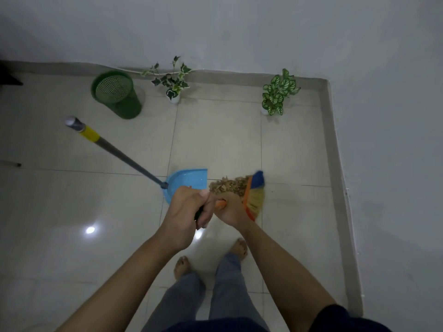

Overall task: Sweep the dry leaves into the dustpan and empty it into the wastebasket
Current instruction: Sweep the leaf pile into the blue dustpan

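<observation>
A pile of dry brown leaves (229,185) lies on the tiled floor between a blue dustpan (185,182) on its left and the broom head (255,195) on its right. The broom head is orange with yellow and blue bristles and touches the pile. My left hand (183,214) is closed around the dark part of the broom handle. Just beside it, my right hand (231,213) grips the orange part lower down. The dustpan's long grey handle (119,153), with a yellow grip, leans up and left, held by nobody. A green mesh wastebasket (116,94) stands at the back left.
Two small potted plants stand along the back wall, one ivy (171,80) beside the wastebasket and one with spotted leaves (276,94) near the corner. A raised grey skirting (340,176) borders the floor at the back and right. My bare feet (182,265) are directly below my hands.
</observation>
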Demonstrator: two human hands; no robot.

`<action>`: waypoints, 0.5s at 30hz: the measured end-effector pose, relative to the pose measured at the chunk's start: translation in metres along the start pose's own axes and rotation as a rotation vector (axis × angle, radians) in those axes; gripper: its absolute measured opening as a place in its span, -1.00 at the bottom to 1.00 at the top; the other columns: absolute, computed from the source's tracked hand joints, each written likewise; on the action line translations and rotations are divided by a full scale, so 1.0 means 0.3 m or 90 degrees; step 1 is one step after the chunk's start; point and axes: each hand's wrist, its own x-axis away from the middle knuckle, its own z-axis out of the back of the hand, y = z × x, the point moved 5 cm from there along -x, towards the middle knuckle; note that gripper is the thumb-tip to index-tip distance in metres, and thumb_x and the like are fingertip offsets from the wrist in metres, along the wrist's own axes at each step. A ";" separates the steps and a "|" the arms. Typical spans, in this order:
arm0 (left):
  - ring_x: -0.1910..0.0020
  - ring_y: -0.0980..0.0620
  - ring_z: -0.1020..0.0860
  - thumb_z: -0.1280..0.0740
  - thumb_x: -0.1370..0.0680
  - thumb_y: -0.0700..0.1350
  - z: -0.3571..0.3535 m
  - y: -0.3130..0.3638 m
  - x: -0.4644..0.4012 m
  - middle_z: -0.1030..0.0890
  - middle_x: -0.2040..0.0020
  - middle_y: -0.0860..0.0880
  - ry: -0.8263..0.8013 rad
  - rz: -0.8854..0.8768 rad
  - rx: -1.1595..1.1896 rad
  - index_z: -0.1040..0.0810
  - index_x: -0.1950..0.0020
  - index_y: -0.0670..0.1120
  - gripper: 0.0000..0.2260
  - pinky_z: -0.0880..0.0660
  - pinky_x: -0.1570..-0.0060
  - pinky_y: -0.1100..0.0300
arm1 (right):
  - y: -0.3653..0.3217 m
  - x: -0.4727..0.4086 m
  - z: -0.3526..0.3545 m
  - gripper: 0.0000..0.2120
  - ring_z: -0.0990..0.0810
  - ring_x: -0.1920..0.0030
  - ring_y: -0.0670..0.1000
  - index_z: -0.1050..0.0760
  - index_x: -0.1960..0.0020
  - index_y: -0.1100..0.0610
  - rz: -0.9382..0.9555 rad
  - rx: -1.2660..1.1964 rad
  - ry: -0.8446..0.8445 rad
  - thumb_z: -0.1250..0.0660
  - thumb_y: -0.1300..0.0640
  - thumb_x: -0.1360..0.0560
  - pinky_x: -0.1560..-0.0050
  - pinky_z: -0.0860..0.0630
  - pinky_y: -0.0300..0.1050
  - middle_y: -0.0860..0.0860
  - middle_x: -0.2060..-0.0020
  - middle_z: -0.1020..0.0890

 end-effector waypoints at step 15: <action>0.52 0.15 -0.45 -0.08 -0.46 -0.07 0.058 0.035 0.195 -0.37 0.58 0.08 -0.177 -0.030 0.039 -0.36 0.52 -0.13 -0.64 -0.41 0.32 0.30 | -0.070 0.175 0.006 -0.58 -0.28 0.51 -0.13 -0.18 0.53 -0.02 0.013 0.127 0.025 -0.31 0.28 -0.33 0.44 -0.21 -0.22 -0.12 0.58 -0.30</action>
